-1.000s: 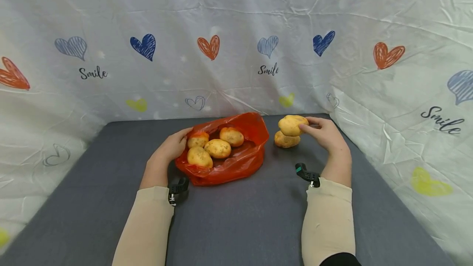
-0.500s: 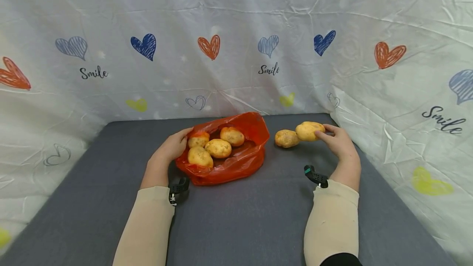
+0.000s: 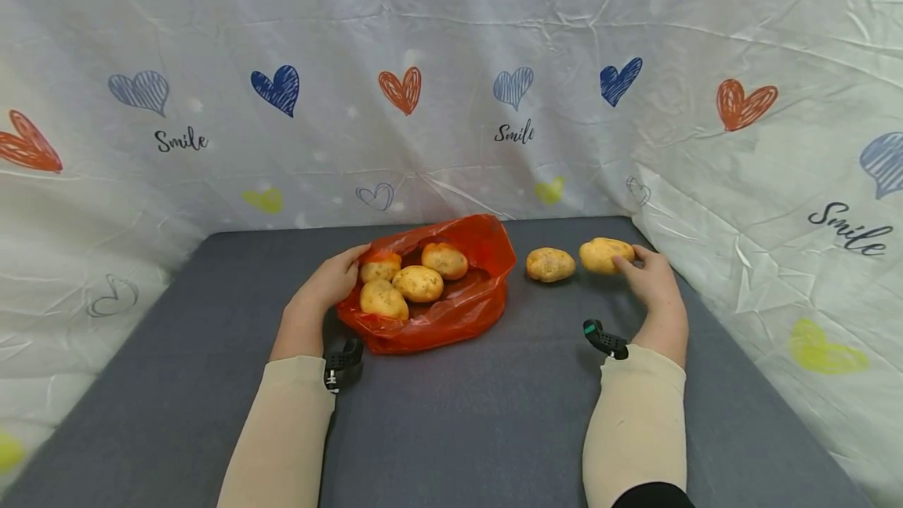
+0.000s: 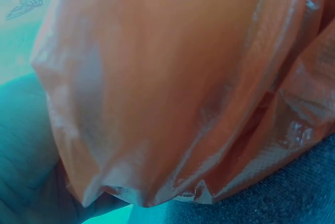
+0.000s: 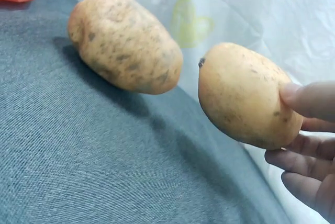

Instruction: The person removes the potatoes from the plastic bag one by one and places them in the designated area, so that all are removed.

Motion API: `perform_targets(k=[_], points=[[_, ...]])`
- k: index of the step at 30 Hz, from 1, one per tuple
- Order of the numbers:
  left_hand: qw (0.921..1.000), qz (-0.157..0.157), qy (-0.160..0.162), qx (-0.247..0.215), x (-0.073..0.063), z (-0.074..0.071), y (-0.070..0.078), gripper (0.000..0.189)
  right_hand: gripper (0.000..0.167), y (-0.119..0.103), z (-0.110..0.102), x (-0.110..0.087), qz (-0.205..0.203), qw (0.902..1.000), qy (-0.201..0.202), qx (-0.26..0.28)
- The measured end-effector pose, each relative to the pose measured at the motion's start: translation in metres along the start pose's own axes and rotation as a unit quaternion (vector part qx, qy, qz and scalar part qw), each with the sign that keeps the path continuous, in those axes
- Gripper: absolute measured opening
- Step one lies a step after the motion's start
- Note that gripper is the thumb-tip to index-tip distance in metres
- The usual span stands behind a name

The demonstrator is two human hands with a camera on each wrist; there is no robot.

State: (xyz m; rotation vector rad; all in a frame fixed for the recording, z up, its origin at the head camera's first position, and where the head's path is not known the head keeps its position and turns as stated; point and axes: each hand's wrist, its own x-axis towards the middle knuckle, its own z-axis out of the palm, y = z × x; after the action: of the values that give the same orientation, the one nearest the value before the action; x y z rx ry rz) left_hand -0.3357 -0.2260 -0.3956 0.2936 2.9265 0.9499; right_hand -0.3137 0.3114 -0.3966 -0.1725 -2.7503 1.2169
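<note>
A red plastic bag (image 3: 451, 328) lies with its mouth open, and several potatoes (image 3: 418, 284) show inside. My left hand (image 3: 326, 282) holds the bag's left edge; some of its fingers are hidden behind the plastic. In the left wrist view the bag (image 4: 157, 88) fills most of the picture, with part of the left hand (image 4: 26, 150) beside it. My right hand (image 3: 656, 281) pinches a yellow potato (image 5: 243, 96) between thumb and fingers, right of the bag. Another potato (image 5: 125, 43), with dark spots, lies on the table between the bag and the held one, apart from both.
A dark grey cloth covers the table (image 3: 451, 429). White curtains (image 3: 451, 22) printed with hearts and "Smile" hang behind it and along both sides. A black wrist camera (image 3: 343, 359) sits by the left sleeve, another wrist camera (image 3: 605, 338) by the right.
The right hand has carried its potato right and lower, from in front of the spotted potato to a spot beside it. The left hand and the bag have stayed put.
</note>
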Motion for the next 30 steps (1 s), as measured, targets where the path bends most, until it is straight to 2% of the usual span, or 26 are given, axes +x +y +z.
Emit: perform_targets(k=[5, 11, 17, 30], points=[[1.0, -0.003, -0.001, -0.002, 0.0, 0.0, -0.001, 0.052, 0.072, 0.009, 0.007, 0.006, 0.009, 0.9996, -0.007, -0.027], [1.0, -0.002, -0.001, -0.001, 0.001, 0.001, -0.002, 0.052, 0.07, 0.012, 0.013, 0.011, 0.028, 0.999, -0.006, -0.034], [1.0, -0.004, -0.002, 0.0, 0.002, 0.001, -0.003, 0.052, 0.07, 0.011, 0.017, 0.012, 0.049, 0.9978, -0.031, -0.03], [0.9999, -0.009, -0.007, -0.007, 0.001, 0.001, 0.0, 0.052, 0.066, 0.015, 0.021, 0.015, 0.043, 0.9983, -0.038, -0.011]])
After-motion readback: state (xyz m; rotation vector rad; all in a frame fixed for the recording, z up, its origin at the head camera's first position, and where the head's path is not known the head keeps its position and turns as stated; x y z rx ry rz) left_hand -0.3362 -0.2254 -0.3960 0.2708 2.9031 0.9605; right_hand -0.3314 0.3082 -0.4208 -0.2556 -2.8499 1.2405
